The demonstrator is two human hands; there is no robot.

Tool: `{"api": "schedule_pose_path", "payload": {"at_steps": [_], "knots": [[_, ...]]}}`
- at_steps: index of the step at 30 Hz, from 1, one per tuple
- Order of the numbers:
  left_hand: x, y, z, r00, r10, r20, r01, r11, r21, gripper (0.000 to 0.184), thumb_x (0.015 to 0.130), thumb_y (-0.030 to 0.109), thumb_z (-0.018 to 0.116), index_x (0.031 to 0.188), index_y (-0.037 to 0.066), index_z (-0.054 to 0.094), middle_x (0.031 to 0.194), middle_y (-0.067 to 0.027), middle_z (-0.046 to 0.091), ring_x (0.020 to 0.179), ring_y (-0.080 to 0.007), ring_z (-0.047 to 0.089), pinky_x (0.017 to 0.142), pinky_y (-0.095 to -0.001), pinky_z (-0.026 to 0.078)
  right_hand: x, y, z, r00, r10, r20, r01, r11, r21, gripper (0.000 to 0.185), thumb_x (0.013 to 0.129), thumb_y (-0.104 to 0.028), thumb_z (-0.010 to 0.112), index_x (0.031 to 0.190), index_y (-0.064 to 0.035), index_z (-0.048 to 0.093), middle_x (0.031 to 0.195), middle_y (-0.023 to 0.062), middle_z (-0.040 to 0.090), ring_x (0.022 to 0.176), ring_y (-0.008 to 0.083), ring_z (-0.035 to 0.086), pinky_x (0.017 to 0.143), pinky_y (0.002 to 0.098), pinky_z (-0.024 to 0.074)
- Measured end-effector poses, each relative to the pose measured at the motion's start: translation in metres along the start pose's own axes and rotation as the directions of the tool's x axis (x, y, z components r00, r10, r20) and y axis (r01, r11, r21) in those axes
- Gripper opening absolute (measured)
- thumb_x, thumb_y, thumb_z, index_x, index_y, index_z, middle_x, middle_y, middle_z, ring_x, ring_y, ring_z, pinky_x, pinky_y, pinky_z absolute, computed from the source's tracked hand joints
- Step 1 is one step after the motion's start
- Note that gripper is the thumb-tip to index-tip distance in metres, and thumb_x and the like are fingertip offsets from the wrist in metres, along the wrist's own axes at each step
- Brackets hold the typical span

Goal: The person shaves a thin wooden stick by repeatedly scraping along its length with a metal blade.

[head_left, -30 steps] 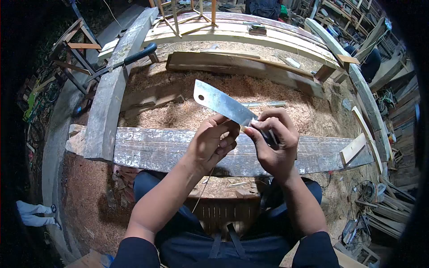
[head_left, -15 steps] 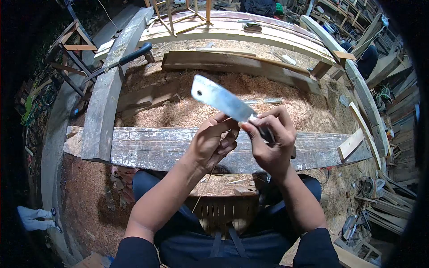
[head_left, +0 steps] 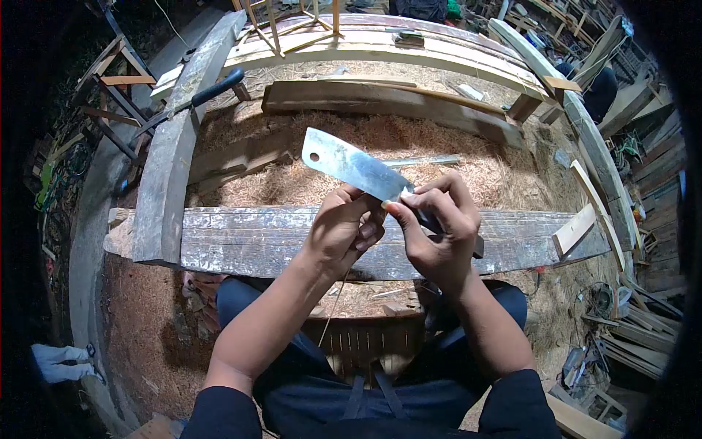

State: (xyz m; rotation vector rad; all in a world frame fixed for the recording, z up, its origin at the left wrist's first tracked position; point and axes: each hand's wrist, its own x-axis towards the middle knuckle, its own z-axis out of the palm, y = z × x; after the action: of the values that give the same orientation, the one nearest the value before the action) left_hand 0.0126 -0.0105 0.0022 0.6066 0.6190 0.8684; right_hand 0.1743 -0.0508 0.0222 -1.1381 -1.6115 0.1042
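Note:
A cleaver-like knife [head_left: 351, 164] with a round hole near its tip points up and to the left over the weathered wooden beam [head_left: 248, 238]. My right hand [head_left: 442, 230] is closed on its dark handle, with thumb and fingers at the base of the blade. Just under the blade's lower edge, my left hand [head_left: 344, 227] has its fingers curled around a thin strip [head_left: 334, 307] that hangs down toward my lap. The upper end of the strip is hidden by the fingers and blade.
Sawdust lies beyond the beam, around a long plank [head_left: 387, 106]. A dark-handled tool [head_left: 218, 88] rests on the left timber [head_left: 164, 183]. Pale boards [head_left: 453, 58] cross the back. At far left, a person's legs [head_left: 62, 364] show; another person [head_left: 601, 94] is partly visible at upper right.
The knife has shifted slightly left, and its blade has changed tilt. The right hand has moved slightly left with it; the left hand still holds the strip. The camera view has shifted a little.

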Motion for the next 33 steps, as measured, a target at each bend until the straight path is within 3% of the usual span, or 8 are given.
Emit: {"api": "schedule_pose_path", "payload": {"at_steps": [13, 15, 19, 24, 29, 31, 32, 33], "knots": [[0.002, 0.0, -0.001, 0.998, -0.035, -0.054, 0.036, 0.999, 0.027, 0.01, 0.098, 0.004, 0.054, 0.098, 0.0, 0.062, 0.068, -0.0021, 0.055, 0.045, -0.0049, 0.042, 0.039, -0.0195, 0.032, 0.0, 0.001, 0.001, 1.0, -0.026, -0.013, 0.026, 0.999, -0.035, 0.019, 0.075, -0.005, 0.084, 0.078, 0.0023, 0.067, 0.078, 0.0104, 0.056, 0.063, 0.0185, 0.063, 0.054, 0.0301, 0.0509], [0.004, -0.001, 0.0, 0.998, -0.038, -0.044, 0.039, 0.999, 0.029, 0.012, 0.099, 0.014, 0.057, 0.096, 0.003, 0.06, 0.072, -0.0028, 0.057, 0.045, -0.0028, 0.043, 0.036, -0.0165, 0.032, -0.003, 0.0, 0.003, 1.0, -0.016, 0.002, 0.016, 0.999, -0.027, 0.019, 0.075, -0.005, 0.084, 0.079, 0.0022, 0.067, 0.078, 0.0102, 0.056, 0.063, 0.0185, 0.063, 0.054, 0.03, 0.0508], [0.001, -0.001, 0.002, 0.998, -0.037, -0.06, 0.039, 0.998, 0.04, 0.012, 0.1, 0.014, 0.057, 0.097, 0.003, 0.059, 0.071, -0.0027, 0.057, 0.045, -0.0024, 0.043, 0.036, -0.0165, 0.033, -0.003, 0.004, 0.003, 0.999, -0.015, 0.029, 0.015, 1.0, -0.02, 0.019, 0.076, -0.006, 0.084, 0.081, 0.0024, 0.067, 0.079, 0.0097, 0.055, 0.063, 0.0181, 0.063, 0.054, 0.0302, 0.0508], [0.001, -0.001, -0.005, 0.998, -0.031, 0.057, 0.03, 0.999, 0.02, 0.011, 0.099, 0.006, 0.056, 0.105, 0.0, 0.062, 0.072, -0.0032, 0.059, 0.046, -0.0029, 0.044, 0.038, -0.0176, 0.035, 0.0, 0.0, -0.001, 1.0, -0.022, 0.008, 0.023, 0.999, -0.037, 0.019, 0.076, -0.006, 0.084, 0.08, 0.0022, 0.067, 0.08, 0.0098, 0.056, 0.063, 0.0176, 0.062, 0.055, 0.03, 0.051], [0.003, -0.002, -0.001, 0.999, -0.045, -0.011, 0.045, 0.999, 0.005, 0.011, 0.098, 0.007, 0.057, 0.105, 0.002, 0.063, 0.073, -0.0032, 0.059, 0.046, -0.0034, 0.045, 0.038, -0.0176, 0.035, 0.003, 0.005, -0.002, 1.0, -0.004, -0.016, 0.002, 0.996, -0.088, 0.02, 0.075, -0.007, 0.085, 0.079, 0.0009, 0.067, 0.079, 0.0092, 0.055, 0.062, 0.0161, 0.06, 0.054, 0.0295, 0.0499], [0.001, -0.001, -0.001, 0.998, -0.013, 0.064, 0.01, 0.999, 0.045, 0.011, 0.099, 0.007, 0.055, 0.105, 0.002, 0.063, 0.073, -0.0031, 0.06, 0.046, -0.0033, 0.046, 0.039, -0.0171, 0.035, 0.0, 0.001, -0.002, 1.0, -0.027, 0.01, 0.027, 0.999, -0.035, 0.02, 0.076, -0.009, 0.085, 0.079, 0.0012, 0.067, 0.079, 0.009, 0.054, 0.061, 0.0162, 0.059, 0.054, 0.0298, 0.0489], [0.0, 0.0, 0.003, 0.997, -0.05, -0.053, 0.054, 0.995, 0.08, 0.016, 0.1, 0.008, 0.056, 0.113, 0.002, 0.064, 0.072, -0.0028, 0.06, 0.047, -0.0033, 0.046, 0.039, -0.017, 0.035, 0.001, 0.0, -0.003, 0.999, 0.043, 0.008, -0.042, 0.997, -0.06, 0.021, 0.077, -0.01, 0.084, 0.078, 0.0011, 0.066, 0.078, 0.0084, 0.054, 0.061, 0.0161, 0.059, 0.054, 0.0297, 0.0478], [0.0, 0.0, 0.006, 0.999, -0.036, -0.033, 0.036, 0.999, 0.004, 0.025, 0.099, 0.01, 0.059, 0.123, 0.002, 0.062, 0.071, -0.0018, 0.06, 0.047, -0.0035, 0.047, 0.038, -0.0171, 0.035, 0.003, 0.008, -0.004, 0.997, 0.074, -0.022, -0.076, 0.993, -0.091, 0.021, 0.078, -0.01, 0.084, 0.078, 0.0007, 0.066, 0.078, 0.0076, 0.054, 0.061, 0.0153, 0.058, 0.053, 0.0302, 0.0465]]}}
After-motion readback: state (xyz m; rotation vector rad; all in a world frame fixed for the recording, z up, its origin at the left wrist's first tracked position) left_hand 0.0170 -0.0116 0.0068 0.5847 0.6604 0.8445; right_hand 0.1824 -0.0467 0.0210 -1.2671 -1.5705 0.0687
